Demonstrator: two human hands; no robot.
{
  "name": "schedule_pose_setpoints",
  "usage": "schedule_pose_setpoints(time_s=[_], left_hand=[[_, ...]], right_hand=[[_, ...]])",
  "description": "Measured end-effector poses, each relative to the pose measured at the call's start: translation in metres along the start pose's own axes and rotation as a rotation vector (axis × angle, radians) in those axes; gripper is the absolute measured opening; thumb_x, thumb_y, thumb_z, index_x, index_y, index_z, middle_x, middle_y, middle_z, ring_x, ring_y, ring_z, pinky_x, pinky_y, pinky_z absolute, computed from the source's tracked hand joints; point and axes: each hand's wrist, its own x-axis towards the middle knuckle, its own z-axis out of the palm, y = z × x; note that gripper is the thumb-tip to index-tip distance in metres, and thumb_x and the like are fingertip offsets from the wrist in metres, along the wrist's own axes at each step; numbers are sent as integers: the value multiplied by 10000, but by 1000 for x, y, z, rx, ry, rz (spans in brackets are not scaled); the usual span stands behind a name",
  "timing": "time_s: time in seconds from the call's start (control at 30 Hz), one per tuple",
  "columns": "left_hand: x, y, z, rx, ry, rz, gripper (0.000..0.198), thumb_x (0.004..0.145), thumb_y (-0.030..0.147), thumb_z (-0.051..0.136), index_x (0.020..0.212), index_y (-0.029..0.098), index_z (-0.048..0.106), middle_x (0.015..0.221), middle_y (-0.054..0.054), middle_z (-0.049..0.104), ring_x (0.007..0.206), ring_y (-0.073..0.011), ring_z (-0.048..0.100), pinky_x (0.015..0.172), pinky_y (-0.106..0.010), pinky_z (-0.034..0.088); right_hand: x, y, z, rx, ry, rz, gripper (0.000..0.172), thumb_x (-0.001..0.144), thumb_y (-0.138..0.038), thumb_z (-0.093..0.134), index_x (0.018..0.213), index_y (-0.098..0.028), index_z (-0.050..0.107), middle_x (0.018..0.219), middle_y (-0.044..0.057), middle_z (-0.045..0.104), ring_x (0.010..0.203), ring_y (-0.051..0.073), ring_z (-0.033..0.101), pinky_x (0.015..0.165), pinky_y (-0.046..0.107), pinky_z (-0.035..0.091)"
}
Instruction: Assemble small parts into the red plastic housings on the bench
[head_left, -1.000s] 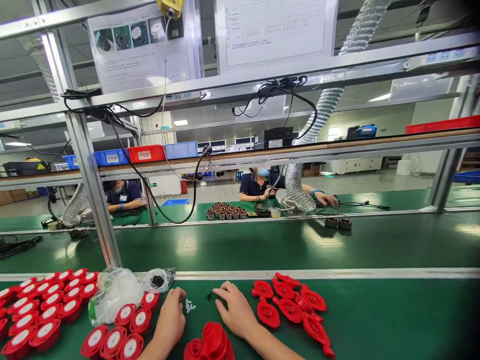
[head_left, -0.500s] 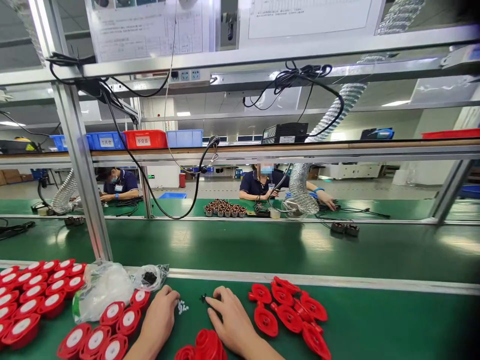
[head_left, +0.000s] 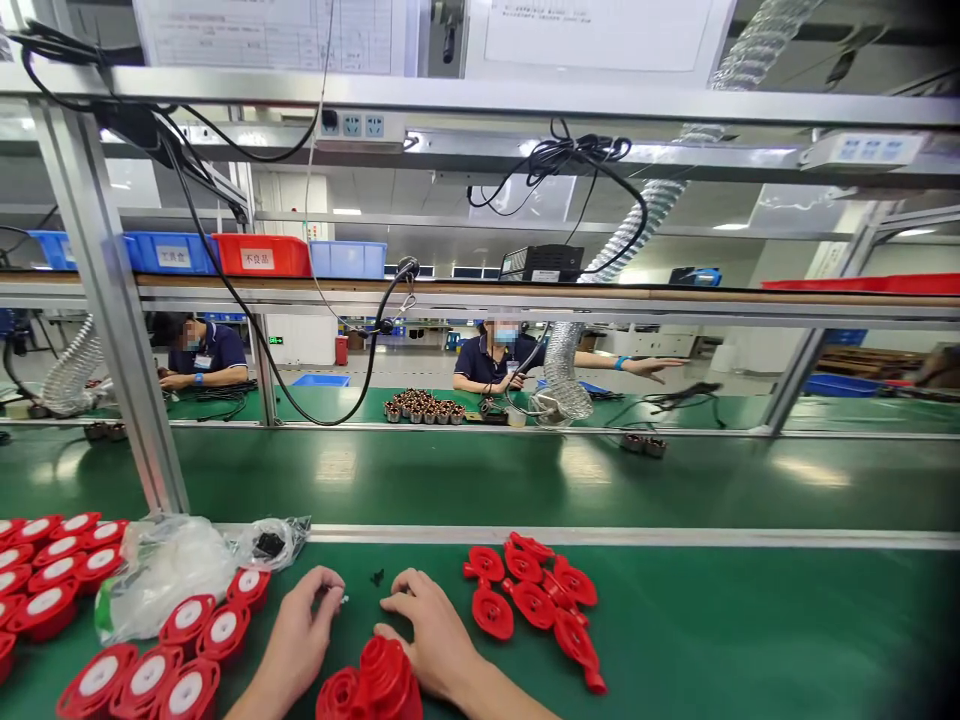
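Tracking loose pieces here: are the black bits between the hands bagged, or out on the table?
Out: the black bits lie directly on the table, with no bag around them; the nearest bag lies apart.

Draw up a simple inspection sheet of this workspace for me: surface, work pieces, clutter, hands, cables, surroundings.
Surface: green bench top.
Work pieces: red cylindrical part at the near edge; black bits beyond it; white-disc red pieces left, plain red pieces right.
Clutter: clear plastic bag; smaller bag with black contents.
Left hand: fingertips by a small white bit, hold unclear.
Right hand: fingers apart, beside the red cylindrical part, contact unclear.
Cables: coiled black cables at the frame.
Surroundings: two people opposite, one centre, one left; red bin on the shelf.
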Motion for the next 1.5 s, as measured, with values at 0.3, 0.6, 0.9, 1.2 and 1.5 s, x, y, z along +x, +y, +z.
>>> schedule_pose_setpoints(time_s=[0.3, 0.6, 0.9, 1.2, 1.5], left_hand=[[-26, 11, 36, -521, -146, -266, 681, 589, 762, 831, 801, 138, 663, 701, -33, 638, 586, -142, 551, 494, -218, 408], [-21, -2, 35, -803, 10, -487, 698, 446, 588, 986, 897, 105, 764, 764, -53, 681, 605, -110, 544, 555, -211, 421], [-22, 15, 33, -823, -36, -486, 622, 484, 520, 992, 879, 108, 743, 684, -23, 668, 581, -106, 546, 535, -198, 394], [-24, 10, 32, -772, -76, -391, 665, 579, 517, 966, 1041, 128, 689, 677, 22, 630, 552, -89, 503, 540, -206, 372], [-25, 15, 32, -768, -68, -372, 679, 563, 515, 969, 1041, 124, 688, 667, 23, 632, 568, -101, 503, 552, -218, 385]], right_hand=[[-6, -5, 19, 69, -60, -24, 168, 855, -89, 666, 867, -248, 719, 952, -9, 637, 888, 170, 606, 798, 274, 444], [-2, -11, 6, 390, 79, -63, 129, 964, -231, 527, 852, -202, 583, 851, 17, 566, 754, 169, 534, 679, 269, 418], [-2, -13, 8, 563, 26, -135, 269, 1022, -419, 539, 880, -201, 609, 869, 33, 586, 796, 181, 548, 707, 283, 422], [0, -12, 10, 576, 44, -109, 269, 1023, -392, 534, 862, -190, 609, 861, 35, 608, 800, 181, 558, 735, 287, 433], [0, -12, 10, 568, 43, -88, 277, 1003, -408, 575, 847, -192, 653, 828, 30, 629, 749, 173, 567, 673, 273, 414]])
